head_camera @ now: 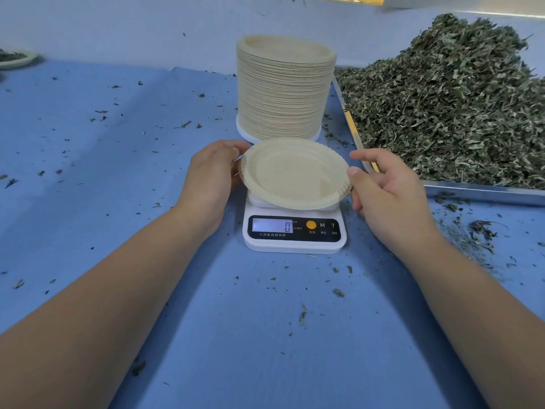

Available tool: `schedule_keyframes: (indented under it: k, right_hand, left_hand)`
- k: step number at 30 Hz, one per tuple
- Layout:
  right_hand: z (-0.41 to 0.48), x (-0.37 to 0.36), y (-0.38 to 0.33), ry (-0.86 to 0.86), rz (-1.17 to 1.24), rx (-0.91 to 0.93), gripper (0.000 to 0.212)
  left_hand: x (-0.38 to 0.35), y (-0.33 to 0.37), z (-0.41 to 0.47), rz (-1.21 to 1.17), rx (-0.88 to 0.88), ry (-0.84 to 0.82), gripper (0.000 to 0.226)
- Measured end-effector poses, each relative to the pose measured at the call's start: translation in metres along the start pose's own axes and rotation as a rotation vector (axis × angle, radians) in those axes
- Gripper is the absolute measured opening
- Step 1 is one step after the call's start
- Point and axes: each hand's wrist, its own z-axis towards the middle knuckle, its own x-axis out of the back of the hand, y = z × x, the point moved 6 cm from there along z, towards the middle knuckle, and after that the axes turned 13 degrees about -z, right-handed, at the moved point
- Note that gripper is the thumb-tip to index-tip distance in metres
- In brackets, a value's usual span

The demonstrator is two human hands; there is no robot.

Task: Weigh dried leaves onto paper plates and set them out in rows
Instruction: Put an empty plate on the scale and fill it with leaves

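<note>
**Empty plate at the scale, display 0**

Far left, at the table edge: one plate with leaves (pixel 13 58), partly cut off by the frame. Blue table cover (pixel 118 178) is scattered with leaf crumbs.

Left hand (pixel 212 172): back toward the camera, fingers curled round the left rim of a single empty paper plate (pixel 295 172).

The plate is tilted, near edge low, over the platform of the white scale (pixel 295 242). Cannot tell whether it bears on the platform. Tall plate stack (pixel 283 90) stands just behind the scale.

Right hand (pixel 386 187): thumb on the plate's right rim, lower fingers curled beneath it, index finger held out clear.

Right: metal tray (pixel 483 192) carries a high heap of dried leaves (pixel 457 107).
</note>
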Motion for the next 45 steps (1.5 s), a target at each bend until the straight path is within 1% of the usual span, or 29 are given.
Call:
schedule_keyframes:
  k: [9, 11, 15, 17, 20, 23, 25, 27, 30, 32, 38, 41, 43, 45]
  right_hand:
    - [0.0, 0.002, -0.001, 0.021, 0.016, 0.01, 0.019]
    - [-0.001, 0.005, -0.005, 0.064, -0.006, 0.037, 0.018]
    - [0.001, 0.022, -0.018, 0.237, -0.162, 0.129, 0.019]
    - [0.01, 0.028, -0.023, 0.26, -0.252, 0.141, 0.022]
    - [0.04, 0.029, -0.019, 0.187, -0.488, 0.111, 0.022]
    - [0.076, 0.025, -0.003, 0.047, -0.72, 0.056, 0.026]
    - [0.098, 0.024, 0.015, -0.063, -0.798, -0.053, 0.033]
    - [0.116, 0.027, 0.035, -0.145, -0.904, -0.17, 0.041]
    - [0.122, 0.026, 0.057, -0.309, -1.011, -0.328, 0.058]
    - [0.121, 0.02, 0.06, -0.395, -1.046, -0.336, 0.062]
    - [0.109, 0.013, 0.037, -0.421, -1.145, -0.19, 0.055]
    - [0.103, 0.012, 0.024, -0.385, -1.158, -0.044, 0.047]
    - [0.103, 0.021, 0.022, -0.256, -1.107, -0.011, 0.041]
    - [0.101, 0.033, 0.018, -0.067, -1.037, -0.01, 0.035]
  left_hand:
    - [0.0, 0.0, 0.001, -0.012, -0.011, -0.006, 0.035]
    - [0.001, -0.001, 0.002, -0.023, -0.015, -0.007, 0.035]
    - [0.002, -0.004, 0.004, -0.023, -0.026, 0.001, 0.035]
    - [0.003, -0.005, 0.004, 0.014, -0.047, 0.01, 0.035]
    - [0.002, -0.006, 0.003, 0.04, -0.077, 0.01, 0.032]
    - [0.003, -0.007, 0.005, -0.061, -0.054, 0.03, 0.028]
    - [0.004, -0.007, 0.007, -0.088, -0.045, 0.033, 0.027]
    - [0.004, -0.008, 0.008, -0.068, -0.052, 0.026, 0.026]
    - [0.004, -0.009, 0.009, -0.037, -0.058, 0.028, 0.026]
    - [0.004, -0.007, 0.009, -0.021, -0.058, 0.026, 0.025]
    - [0.003, -0.005, 0.005, -0.01, -0.052, 0.021, 0.026]
    - [0.001, -0.003, 0.004, -0.016, -0.048, 0.017, 0.024]
    - [0.0, -0.003, 0.004, -0.044, -0.046, 0.015, 0.019]
    - [0.001, -0.003, 0.005, -0.068, -0.046, 0.015, 0.017]
